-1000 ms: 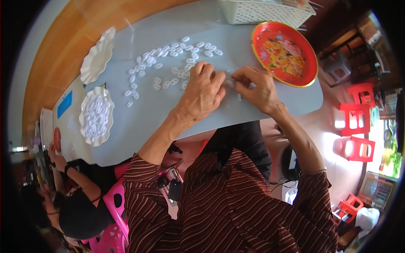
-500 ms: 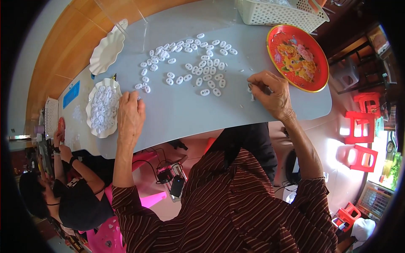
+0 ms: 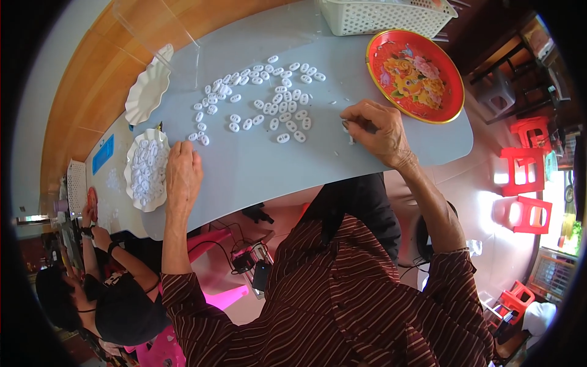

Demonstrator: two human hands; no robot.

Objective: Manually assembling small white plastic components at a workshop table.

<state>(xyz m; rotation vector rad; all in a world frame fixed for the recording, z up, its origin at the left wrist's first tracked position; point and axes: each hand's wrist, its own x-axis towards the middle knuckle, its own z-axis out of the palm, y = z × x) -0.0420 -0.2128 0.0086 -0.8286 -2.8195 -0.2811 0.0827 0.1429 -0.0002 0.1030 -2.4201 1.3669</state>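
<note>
My left hand [image 3: 184,174] rests on the grey table beside a scalloped cream dish [image 3: 129,160] heaped with small white oval plastic pieces [image 3: 148,171]. Its fingers are curled together, and whatever they hold is hidden. Above the table's right part my right hand [image 3: 378,130] is closed in a pinch; I cannot make out what is between thumb and finger. A tiny white bit [image 3: 351,139] shows just under those fingertips. Between my hands and farther back, many white ovals with two dark-looking holes [image 3: 287,107] lie spread over the tabletop.
A red round tray [image 3: 449,95] with painted flowers stands at the right. Behind it is a white perforated basket [image 3: 379,19]. Another scalloped dish [image 3: 148,88] lies far left, near a blue rectangle [image 3: 103,155]. A person in black [image 3: 125,300] works at left. Red stools [image 3: 527,174] stand on the floor.
The view has shifted slightly, so the table's things appear a little farther left. Both hands keep nearly the same places and closed poses.
</note>
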